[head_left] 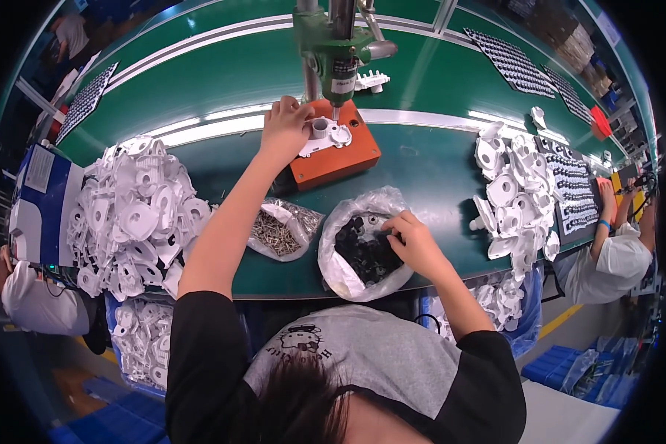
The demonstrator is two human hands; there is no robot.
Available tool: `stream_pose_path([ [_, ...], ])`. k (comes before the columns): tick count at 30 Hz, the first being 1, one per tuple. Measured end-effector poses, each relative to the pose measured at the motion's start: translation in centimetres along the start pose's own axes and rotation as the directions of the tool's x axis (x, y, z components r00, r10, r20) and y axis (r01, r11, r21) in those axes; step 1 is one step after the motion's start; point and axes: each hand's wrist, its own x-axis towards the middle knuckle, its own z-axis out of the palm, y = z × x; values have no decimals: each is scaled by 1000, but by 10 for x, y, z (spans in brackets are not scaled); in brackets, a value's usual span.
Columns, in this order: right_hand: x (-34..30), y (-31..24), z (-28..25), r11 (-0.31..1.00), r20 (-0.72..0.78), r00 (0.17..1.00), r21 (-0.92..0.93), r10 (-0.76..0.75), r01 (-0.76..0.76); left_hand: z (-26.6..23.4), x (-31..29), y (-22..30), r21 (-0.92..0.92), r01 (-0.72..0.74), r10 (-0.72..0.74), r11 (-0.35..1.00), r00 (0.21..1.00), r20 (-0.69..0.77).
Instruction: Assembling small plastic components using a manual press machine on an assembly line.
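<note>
Under the green press head (341, 78), a white plastic part (314, 145) with a grey round piece (320, 128) lies on an orange block (333, 172). My left hand (287, 126) reaches over the block's left side, its fingers bent at the edge of the white part. In front of the block stands an open clear bag (331, 270) of small black parts (364, 255). At the bag's right side my right hand (416, 243) hovers with fingers curled together; anything between the fingertips is too small to make out.
A bag of metal screws (274, 235) lies left of the black parts. White plastic parts are heaped at the left (137, 211) and right (512, 196). Trays of black parts (576, 189) lie farther right. A co-worker (607, 251) sits at the right; another person (37, 300) is at the left.
</note>
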Motion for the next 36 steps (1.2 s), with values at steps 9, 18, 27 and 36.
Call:
stream_pose_path([
  [9, 73, 5, -23, 932, -78, 995, 360, 59, -28, -16, -45, 32, -78, -139, 142, 987, 989, 32],
  [18, 205, 3, -5, 951, -81, 993, 289, -88, 108, -15, -60, 34, -17, -174, 174, 985, 984, 28],
  [27, 232, 27, 16, 948, -74, 954, 114, -291, 298, -16, -62, 33, -23, -168, 167, 986, 986, -8],
  [36, 224, 23, 22, 969, -115, 968, -133, -222, 206, -25, -57, 28, -3, -186, 186, 983, 980, 68],
])
